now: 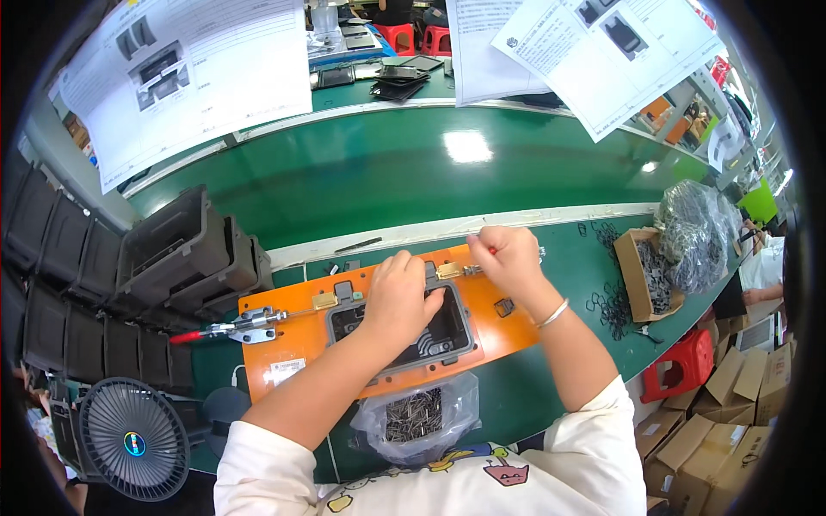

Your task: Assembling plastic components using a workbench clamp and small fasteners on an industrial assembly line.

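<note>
An orange fixture plate (508, 331) lies on the bench, with an open dark grey plastic box (471, 346) set in its middle. My left hand (400, 297) is over the box, its fingers bent over the far rim and the thumb apart. The fingertips are hidden. To the right, my right hand (509, 262) is closed in a fist around a red clamp handle (492, 250), of which only a bit shows. A matching toggle clamp (249, 325) with a red handle sits at the plate's left end. Brass blocks (324, 300) stand by the box's far side.
A plastic bag of metal pins (413, 416) lies between me and the plate. Grey boxes (176, 245) are stacked at left, behind a fan (135, 439). At right are a carton of small black parts (647, 275), loose black rings (609, 310) and a red stool (680, 365). Paper sheets (232, 77) hang ahead.
</note>
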`<state>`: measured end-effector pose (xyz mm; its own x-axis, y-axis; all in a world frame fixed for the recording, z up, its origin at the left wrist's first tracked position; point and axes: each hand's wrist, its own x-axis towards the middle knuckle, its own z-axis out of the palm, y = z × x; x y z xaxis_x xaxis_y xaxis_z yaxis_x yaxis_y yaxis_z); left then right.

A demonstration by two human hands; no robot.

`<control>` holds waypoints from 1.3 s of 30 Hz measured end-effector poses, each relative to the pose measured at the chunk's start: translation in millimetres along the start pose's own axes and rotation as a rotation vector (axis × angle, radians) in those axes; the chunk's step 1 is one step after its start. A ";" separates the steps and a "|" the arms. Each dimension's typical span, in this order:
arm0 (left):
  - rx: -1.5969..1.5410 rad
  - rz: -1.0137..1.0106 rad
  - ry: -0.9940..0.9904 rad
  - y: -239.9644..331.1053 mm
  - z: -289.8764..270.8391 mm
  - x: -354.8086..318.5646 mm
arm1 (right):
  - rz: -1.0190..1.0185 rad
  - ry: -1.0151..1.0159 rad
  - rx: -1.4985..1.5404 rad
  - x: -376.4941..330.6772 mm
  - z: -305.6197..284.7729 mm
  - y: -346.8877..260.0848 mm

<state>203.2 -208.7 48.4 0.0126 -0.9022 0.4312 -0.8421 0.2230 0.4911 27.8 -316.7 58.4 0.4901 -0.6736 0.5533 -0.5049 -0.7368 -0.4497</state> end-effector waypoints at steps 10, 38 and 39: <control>0.168 -0.195 0.024 3.7 -98.1 -93.9 | 0.543 0.693 0.249 -29.3 -96.3 18.9; -0.939 -0.951 1.303 -119.1 -129.1 -162.8 | -0.052 -0.886 0.138 69.6 81.7 -119.6; -1.027 -0.933 1.325 -130.2 -134.6 -164.6 | -0.053 -0.904 0.153 72.6 83.5 -121.2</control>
<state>383.3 -39.5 15.3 0.9648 -0.1409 -0.2221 0.2623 0.4537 0.8517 184.0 -281.2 94.6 0.9118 -0.3805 -0.1544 -0.3977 -0.7245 -0.5629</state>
